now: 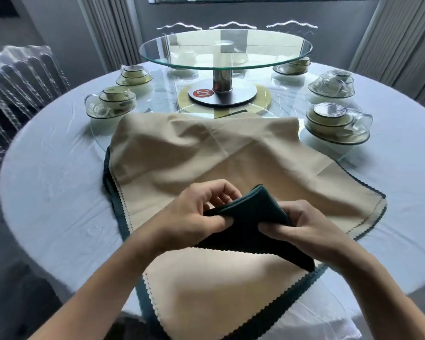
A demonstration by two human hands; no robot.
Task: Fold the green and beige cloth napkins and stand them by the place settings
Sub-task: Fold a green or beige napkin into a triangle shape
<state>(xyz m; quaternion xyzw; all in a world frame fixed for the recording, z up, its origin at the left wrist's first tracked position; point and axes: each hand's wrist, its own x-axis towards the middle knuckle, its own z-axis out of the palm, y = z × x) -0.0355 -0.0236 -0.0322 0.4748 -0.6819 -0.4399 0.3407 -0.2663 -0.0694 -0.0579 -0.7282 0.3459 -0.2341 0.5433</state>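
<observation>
Place settings ring the tabletop (47, 192): stacked bowls with upturned glass cups at ten o'clock (111, 101) and two o'clock (337, 123). Both hands pinch a folded green napkin (253, 224) at six o'clock, left hand (194, 214) and right hand (304, 229) thumbs clamped on it, above spread beige napkins (206, 163).

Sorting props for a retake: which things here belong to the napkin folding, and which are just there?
In use: green napkin, held by left hand and right hand; beige napkin; place settings.
Just there: glass turntable, number disc, chair, curtains.
</observation>
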